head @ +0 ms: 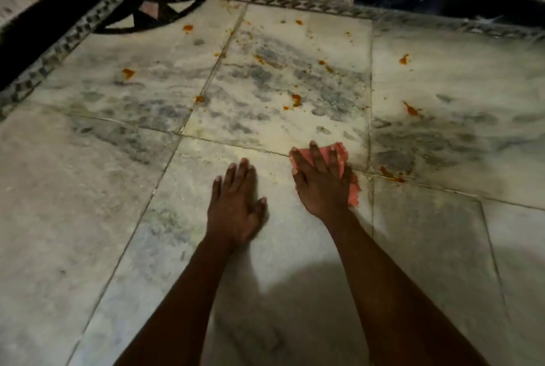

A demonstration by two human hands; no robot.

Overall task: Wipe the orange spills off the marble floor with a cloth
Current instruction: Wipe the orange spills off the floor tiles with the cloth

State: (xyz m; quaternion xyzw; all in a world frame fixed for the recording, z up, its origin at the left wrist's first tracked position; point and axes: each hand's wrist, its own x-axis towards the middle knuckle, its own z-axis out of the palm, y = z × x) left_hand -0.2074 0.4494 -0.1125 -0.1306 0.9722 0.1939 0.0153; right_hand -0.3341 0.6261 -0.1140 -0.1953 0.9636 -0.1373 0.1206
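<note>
Two bare forearms reach in from the near edge. On the right hand (320, 181), spread fingers (315, 156) press flat on a crumpled pink cloth (343, 159), pinning it rather than clenching it. The left hand (237, 203) lies open, palm down, holding nothing. That cloth sits right of centre on the grey-veined marble floor (88, 188); it looks soft and light, best bunched under the palm. Its length runs near to far. Orange spills (295, 99) dot the tiles beyond.

Single head-worn wide-angle view, set close above the marble floor (88, 188), facing forward and steeply down toward the wall base.
</note>
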